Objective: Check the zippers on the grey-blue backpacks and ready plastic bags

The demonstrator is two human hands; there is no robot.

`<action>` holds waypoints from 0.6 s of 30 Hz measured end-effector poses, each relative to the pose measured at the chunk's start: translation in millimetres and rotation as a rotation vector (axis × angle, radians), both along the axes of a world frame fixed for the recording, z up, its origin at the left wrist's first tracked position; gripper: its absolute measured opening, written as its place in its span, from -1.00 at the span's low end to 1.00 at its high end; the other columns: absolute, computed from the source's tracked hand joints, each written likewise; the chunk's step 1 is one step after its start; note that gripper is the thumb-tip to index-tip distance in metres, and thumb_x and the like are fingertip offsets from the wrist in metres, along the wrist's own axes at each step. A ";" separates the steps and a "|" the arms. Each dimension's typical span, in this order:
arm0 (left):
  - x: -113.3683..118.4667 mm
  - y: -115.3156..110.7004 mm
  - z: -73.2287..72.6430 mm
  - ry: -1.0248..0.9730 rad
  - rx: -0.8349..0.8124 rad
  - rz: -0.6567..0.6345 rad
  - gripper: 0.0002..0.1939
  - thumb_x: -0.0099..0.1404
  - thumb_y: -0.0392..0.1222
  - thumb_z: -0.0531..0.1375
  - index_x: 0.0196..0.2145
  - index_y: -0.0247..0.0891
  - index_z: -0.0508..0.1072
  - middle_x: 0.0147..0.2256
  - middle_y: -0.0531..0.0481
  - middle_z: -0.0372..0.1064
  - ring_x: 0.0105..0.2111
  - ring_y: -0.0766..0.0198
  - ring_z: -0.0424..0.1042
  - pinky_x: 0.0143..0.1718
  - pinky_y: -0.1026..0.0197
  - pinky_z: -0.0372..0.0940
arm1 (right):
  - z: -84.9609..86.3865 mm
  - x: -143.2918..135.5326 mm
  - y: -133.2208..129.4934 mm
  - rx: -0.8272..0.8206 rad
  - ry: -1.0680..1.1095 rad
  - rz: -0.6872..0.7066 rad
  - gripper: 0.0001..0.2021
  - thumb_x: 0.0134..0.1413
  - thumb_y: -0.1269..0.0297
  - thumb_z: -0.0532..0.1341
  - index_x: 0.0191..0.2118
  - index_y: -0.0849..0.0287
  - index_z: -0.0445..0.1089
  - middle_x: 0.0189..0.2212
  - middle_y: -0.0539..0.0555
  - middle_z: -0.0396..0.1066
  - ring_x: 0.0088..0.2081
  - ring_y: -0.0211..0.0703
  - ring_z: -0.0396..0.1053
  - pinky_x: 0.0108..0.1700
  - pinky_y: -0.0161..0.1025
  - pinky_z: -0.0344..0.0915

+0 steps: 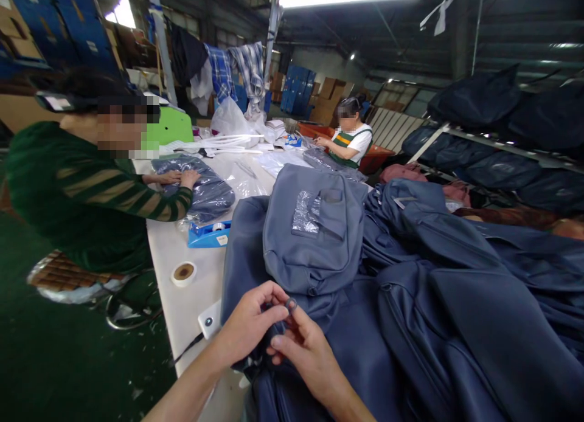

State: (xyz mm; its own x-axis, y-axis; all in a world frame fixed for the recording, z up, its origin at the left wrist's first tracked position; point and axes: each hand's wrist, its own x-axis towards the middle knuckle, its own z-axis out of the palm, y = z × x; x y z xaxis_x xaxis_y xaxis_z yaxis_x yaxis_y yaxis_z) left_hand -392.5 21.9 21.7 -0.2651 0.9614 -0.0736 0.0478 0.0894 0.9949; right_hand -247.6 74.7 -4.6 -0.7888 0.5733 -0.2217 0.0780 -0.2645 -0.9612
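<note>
Pinching a small dark ring point(291, 304) between both hands at the near edge of the table point(176, 252): left hand point(250, 326) and right hand point(305, 348) closed on it, fingertips meeting; grey bag point(314, 239) lies just beyond, long axis running far.

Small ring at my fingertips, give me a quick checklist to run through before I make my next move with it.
1. Small ring pinched by right hand: ok.
2. Left hand steadying the dark fabric beside the ring: ok.
3. Grey bag lying flat just beyond the hands: ok.
4. Ring attached to a strap or loose: cannot tell.
5. Tape roll and blue tape dispenser on the white table, apart from the hands: ok.
</note>
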 end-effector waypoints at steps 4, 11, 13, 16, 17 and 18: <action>-2.5 1.4 -5.6 0.047 -0.025 0.070 -0.88 0.19 -0.16 0.17 -0.38 -0.26 0.43 -0.44 0.08 0.37 -0.39 0.27 0.34 -0.29 0.23 0.22 | 5.0 -0.8 7.7 0.028 -0.026 -0.039 -0.27 -0.05 0.27 0.32 0.28 0.12 0.13 -0.41 -0.08 0.38 -0.43 -0.22 0.43 -0.35 -0.24 0.45; -6.5 -1.9 -8.8 -0.184 -0.119 -0.119 -0.83 0.10 -0.13 0.23 -0.40 -0.30 0.43 -0.47 0.03 0.42 -0.42 0.26 0.36 -0.33 0.23 0.19 | 18.6 10.6 37.2 0.371 -0.039 0.055 -0.73 0.21 0.14 0.16 -0.09 0.11 0.52 -0.42 -0.02 0.40 -0.47 -0.29 0.41 -0.33 -0.28 0.41; -6.7 -4.5 -6.0 -0.210 -0.118 -0.158 -0.83 0.14 -0.13 0.23 -0.38 -0.30 0.44 -0.41 -0.01 0.49 -0.36 0.22 0.42 -0.27 0.22 0.22 | 20.9 10.0 41.5 0.344 -0.021 0.043 -0.81 0.16 0.19 0.20 -0.21 0.11 0.52 -0.46 -0.05 0.41 -0.48 -0.30 0.41 -0.35 -0.32 0.38; -6.9 -10.5 -3.2 -0.195 -0.079 -0.242 -0.81 0.20 -0.17 0.20 -0.26 -0.31 0.49 -0.26 -0.04 0.53 -0.22 0.19 0.44 -0.15 0.20 0.24 | 20.1 8.5 43.7 0.247 -0.013 0.022 -0.86 0.13 0.21 0.22 -0.32 0.14 0.47 -0.54 -0.08 0.40 -0.49 -0.29 0.41 -0.37 -0.34 0.36; -6.9 -12.6 -3.5 -0.183 -0.076 -0.256 -0.79 0.21 -0.18 0.18 -0.22 -0.31 0.50 -0.22 -0.04 0.53 -0.19 0.19 0.44 -0.13 0.20 0.24 | 19.2 8.2 43.6 0.247 -0.016 0.025 -0.86 0.13 0.22 0.21 -0.33 0.15 0.47 -0.54 -0.08 0.41 -0.48 -0.28 0.41 -0.36 -0.33 0.36; -6.7 -14.5 -4.6 -0.168 -0.090 -0.261 -0.77 0.22 -0.18 0.17 -0.20 -0.30 0.51 -0.21 -0.03 0.53 -0.19 0.19 0.43 -0.13 0.20 0.23 | 18.4 8.0 43.3 0.259 -0.019 0.034 -0.86 0.14 0.23 0.21 -0.33 0.15 0.47 -0.52 -0.07 0.41 -0.47 -0.28 0.41 -0.34 -0.33 0.37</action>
